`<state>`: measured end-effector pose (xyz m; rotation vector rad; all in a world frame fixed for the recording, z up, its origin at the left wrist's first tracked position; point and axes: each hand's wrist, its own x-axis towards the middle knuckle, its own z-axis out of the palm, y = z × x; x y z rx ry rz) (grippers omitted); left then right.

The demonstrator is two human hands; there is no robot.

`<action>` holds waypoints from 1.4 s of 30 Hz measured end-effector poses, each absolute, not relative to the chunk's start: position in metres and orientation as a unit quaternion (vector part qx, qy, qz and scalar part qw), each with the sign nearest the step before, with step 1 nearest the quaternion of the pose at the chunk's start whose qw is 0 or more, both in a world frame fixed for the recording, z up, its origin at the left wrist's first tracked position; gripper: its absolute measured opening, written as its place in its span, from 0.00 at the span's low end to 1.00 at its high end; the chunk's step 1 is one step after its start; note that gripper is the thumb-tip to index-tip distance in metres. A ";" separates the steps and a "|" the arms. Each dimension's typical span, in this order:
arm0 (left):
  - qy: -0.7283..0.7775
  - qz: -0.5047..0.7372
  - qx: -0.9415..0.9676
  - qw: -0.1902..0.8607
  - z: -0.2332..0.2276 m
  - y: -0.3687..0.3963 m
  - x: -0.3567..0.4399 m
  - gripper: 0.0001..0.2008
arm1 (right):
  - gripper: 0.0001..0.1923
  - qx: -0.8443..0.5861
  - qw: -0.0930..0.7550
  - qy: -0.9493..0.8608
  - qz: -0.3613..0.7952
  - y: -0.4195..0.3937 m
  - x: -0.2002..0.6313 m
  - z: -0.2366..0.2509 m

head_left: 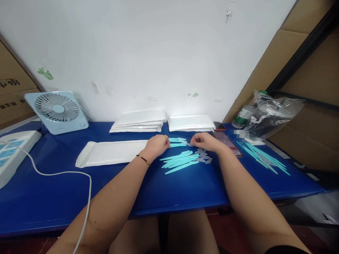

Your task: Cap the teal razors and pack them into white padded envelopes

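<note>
My left hand [157,145] rests curled on the blue table [185,187], its fingertips on a few turquoise sticks [178,142]. My right hand [204,141] is curled just opposite, pinching the other end of those sticks, where a small grey cap seems to sit. A fan of turquoise sticks [178,161] lies just in front of both hands. Several small grey caps [202,156] lie beside it on the right. A flat white padded envelope [111,153] lies left of my left hand.
Two stacks of white envelopes [139,121] [190,122] lean by the wall. A light-blue fan [57,111] stands at the back left, a white device with a cable [13,148] at the left edge. Right: a phone [227,141], more turquoise sticks [265,158], a plastic bag [270,114], a bottle [242,117], cardboard boxes.
</note>
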<state>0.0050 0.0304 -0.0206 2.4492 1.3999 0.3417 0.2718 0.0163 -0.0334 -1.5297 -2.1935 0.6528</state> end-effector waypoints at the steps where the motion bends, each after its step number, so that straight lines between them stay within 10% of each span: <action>1: 0.486 0.120 0.853 0.149 -0.021 0.030 0.005 0.04 | 0.10 -0.545 0.194 -0.783 0.230 0.016 0.271 -0.034; 13: 0.472 0.171 0.861 0.083 -0.023 0.028 0.012 0.09 | 0.11 -0.543 0.223 -0.779 0.219 0.012 0.261 -0.021; 24: 0.440 0.072 0.871 0.205 -0.011 0.001 0.024 0.06 | 0.07 -0.583 0.085 -0.758 0.280 0.000 0.282 -0.005; 35: 0.504 0.104 0.842 0.163 -0.016 -0.001 0.029 0.12 | 0.10 -0.554 0.310 -0.671 0.384 0.003 0.270 -0.010; 42: 0.507 0.088 0.843 0.155 -0.015 -0.001 0.032 0.06 | 0.15 -0.516 0.308 -0.678 0.423 0.002 0.272 -0.006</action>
